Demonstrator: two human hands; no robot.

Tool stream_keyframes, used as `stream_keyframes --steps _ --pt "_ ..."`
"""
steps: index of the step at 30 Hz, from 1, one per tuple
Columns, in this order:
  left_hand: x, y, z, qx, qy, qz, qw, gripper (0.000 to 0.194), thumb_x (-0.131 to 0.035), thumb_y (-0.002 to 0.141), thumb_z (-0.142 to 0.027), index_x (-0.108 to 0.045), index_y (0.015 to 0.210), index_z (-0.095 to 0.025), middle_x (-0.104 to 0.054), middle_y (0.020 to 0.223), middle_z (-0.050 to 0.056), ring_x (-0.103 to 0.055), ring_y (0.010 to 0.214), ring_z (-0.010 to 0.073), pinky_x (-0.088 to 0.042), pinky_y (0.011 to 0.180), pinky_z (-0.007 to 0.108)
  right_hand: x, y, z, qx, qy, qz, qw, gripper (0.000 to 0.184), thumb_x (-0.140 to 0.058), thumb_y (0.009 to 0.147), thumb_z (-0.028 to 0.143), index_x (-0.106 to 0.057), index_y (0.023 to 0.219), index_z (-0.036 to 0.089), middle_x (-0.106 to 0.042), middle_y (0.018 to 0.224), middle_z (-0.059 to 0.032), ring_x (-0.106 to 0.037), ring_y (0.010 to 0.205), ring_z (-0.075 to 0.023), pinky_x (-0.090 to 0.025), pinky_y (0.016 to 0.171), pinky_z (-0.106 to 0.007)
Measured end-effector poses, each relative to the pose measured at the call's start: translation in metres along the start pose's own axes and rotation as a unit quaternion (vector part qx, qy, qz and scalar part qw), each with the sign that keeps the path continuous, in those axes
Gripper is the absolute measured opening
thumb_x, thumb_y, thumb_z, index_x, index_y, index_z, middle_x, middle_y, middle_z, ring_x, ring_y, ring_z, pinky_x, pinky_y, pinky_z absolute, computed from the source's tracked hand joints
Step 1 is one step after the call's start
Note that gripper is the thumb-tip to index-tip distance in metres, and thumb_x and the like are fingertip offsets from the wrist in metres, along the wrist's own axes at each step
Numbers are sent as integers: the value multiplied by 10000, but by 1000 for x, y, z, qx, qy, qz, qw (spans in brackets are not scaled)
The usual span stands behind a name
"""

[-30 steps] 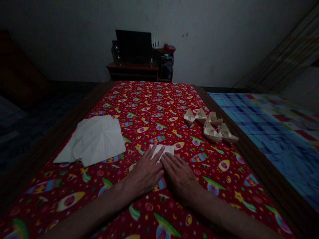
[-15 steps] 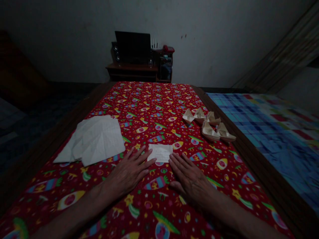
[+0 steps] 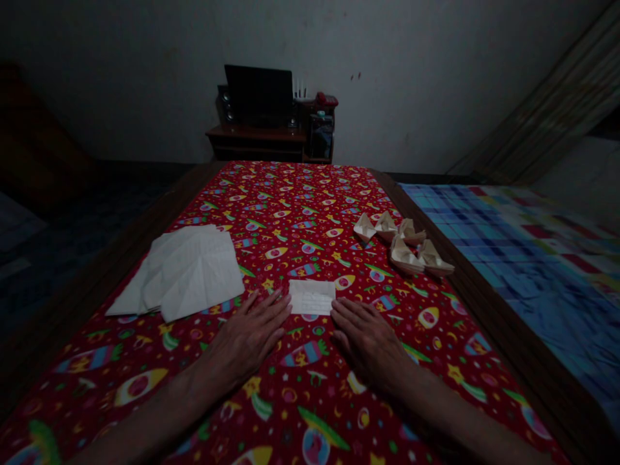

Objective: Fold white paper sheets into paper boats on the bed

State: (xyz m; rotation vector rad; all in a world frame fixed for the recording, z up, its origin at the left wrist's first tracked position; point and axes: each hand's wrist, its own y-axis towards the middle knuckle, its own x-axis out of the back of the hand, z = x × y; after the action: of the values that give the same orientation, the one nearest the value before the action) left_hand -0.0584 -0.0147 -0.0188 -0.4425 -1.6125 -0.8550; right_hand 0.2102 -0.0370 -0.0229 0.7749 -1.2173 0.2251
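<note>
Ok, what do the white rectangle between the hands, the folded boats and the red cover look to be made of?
White rectangle: matte paper, by its crisp, straight edges. Folded boats: probably paper too, tan, with sharp peaks and creased sides. Red cover: flat and printed, perhaps cloth or vinyl; the dim light leaves that open.

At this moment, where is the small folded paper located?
In the head view, the small folded paper lies on the red cloth, just below the picture's middle, between the left hand and the right hand.

Folded piece (image 3: pixel 312 298) — matt, creased paper
</note>
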Motion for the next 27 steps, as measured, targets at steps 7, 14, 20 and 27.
stream_keyframes --steps 7,14,20,27 --pt "0 14 -8 7 -48 -49 998 301 -400 922 -169 -595 1144 -111 -607 1225 99 -528 1164 208 -445 1002 386 0 28 -8 -160 2 -1 987 207 -529 882 364 -568 900 162 -627 767 -60 -565 678 -176 -406 580 -261" --pt "-2 10 0 13 -60 -52 997 330 -403 919 -154 -540 1219 -139 -562 1277 92 -495 1199 203 -439 1012 378 -8 32 -7 -216 164 -11 962 86 -539 829 258 -530 782 186 -579 670 12 -522 575 -119 -356 518 -206" --pt "20 31 -11 34 -5 -98 995 591 -431 908 -172 -185 1445 -174 -281 1491 100 -228 1371 252 -270 1110 473 3 37 -4 -94 139 -145 975 86 -481 853 191 -540 790 191 -592 729 -28 -553 665 -145 -422 580 -237" --pt "33 54 -20 -17 -12 -156 988 351 -422 907 -165 -448 1256 -183 -533 1249 93 -418 1195 252 -354 1021 439 24 38 4 84 -50 -158 983 193 -435 900 145 -587 792 195 -626 809 -50 -525 747 -163 -412 688 -290"
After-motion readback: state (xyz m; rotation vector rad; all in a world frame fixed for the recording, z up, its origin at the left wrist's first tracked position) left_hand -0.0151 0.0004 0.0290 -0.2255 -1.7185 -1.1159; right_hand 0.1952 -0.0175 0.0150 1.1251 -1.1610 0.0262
